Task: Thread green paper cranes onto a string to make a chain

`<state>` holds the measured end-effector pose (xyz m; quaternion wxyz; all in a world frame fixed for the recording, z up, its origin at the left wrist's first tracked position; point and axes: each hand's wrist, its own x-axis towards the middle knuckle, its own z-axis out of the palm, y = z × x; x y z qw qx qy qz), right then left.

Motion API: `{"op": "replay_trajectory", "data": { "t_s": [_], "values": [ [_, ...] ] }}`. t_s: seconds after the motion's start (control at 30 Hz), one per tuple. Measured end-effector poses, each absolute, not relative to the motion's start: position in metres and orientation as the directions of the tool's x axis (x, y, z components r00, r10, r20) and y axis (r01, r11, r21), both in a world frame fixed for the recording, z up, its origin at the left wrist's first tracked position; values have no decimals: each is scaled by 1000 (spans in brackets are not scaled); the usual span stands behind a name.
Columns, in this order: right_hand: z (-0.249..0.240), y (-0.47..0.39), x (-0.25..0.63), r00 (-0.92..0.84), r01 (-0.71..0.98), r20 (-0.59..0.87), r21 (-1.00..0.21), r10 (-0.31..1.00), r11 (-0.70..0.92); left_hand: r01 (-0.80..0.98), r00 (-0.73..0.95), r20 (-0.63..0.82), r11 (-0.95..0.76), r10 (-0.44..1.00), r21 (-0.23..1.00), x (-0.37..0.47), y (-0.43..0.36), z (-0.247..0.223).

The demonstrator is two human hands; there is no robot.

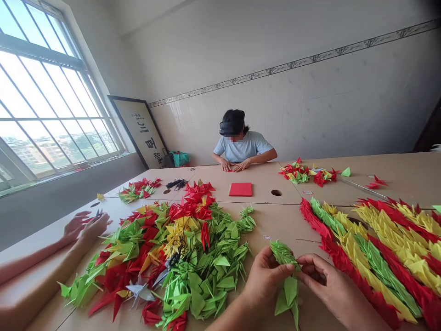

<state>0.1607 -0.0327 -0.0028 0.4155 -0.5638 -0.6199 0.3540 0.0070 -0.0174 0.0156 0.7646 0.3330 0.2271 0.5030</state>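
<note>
Pinching the green paper cluster [288,294], your left hand [263,278] has it firmly between thumb and fingers, right at the front edge of the table [265,220]! One part of it pokes up above your thumb, and longer pointed leaves hang below. In from the other side comes your right hand [327,282], fingers curled, thumb and forefinger tips at the cluster's edge; whether they grasp a piece of it, you can't tell from here. Just beyond your knuckles lies a thin wire-like piece [308,240], pointing toward the long rows of folded paper [379,257] on your right, red, yellow and green side by side.

Over on your left, what a heap! The mixed pile of folded paper [206,280] spreads wide, green nearest you, red and yellow running through it, a tangle of black thread [179,248] on top. Past it, a neighbour's hands [91,227] reach in from the left edge, gripping something dark-tipped and too small to make out.

Straight ahead across the table sits a person in a light blue shirt [243,149], head bowed, both hands flat on red paper at the far edge. Between you two lies a red paper stack [240,189], near a round hole [276,192] in the tabletop.
</note>
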Motion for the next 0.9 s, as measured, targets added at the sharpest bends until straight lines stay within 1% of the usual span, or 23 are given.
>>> {"op": "replay_trajectory", "data": {
  "t_s": [0.13,0.2,0.27,0.33,0.4,0.5,0.57,0.77,0.9],
  "values": [
    [-8,-31,160,-7,411,90,-908,996,84,-592,347,-29,243,937,768,7,-16,15],
    [-6,-31,158,-21,371,63,-926,998,66,-572,294,-32,203,955,795,8,-15,15],
    [-1,-32,156,-85,302,22,-952,996,47,-549,221,-9,132,975,825,8,-16,17],
    [5,-34,154,-177,270,-25,-963,984,24,-528,160,22,67,987,847,9,-17,20],
    [10,-37,151,-240,307,-70,-952,968,7,-518,144,36,45,989,854,10,-18,23],
    [10,-41,147,-224,393,-115,-919,968,-19,-521,171,30,64,985,851,10,-20,26],
    [6,-41,145,-198,400,-114,-916,974,-26,-524,179,22,77,984,848,10,-21,26],
    [-7,-35,149,-208,353,-60,-935,976,18,-547,102,22,38,994,837,7,-17,23],
    [-9,-35,150,-180,335,-64,-942,982,0,-576,128,16,62,992,815,7,-15,21]
  ]
}}
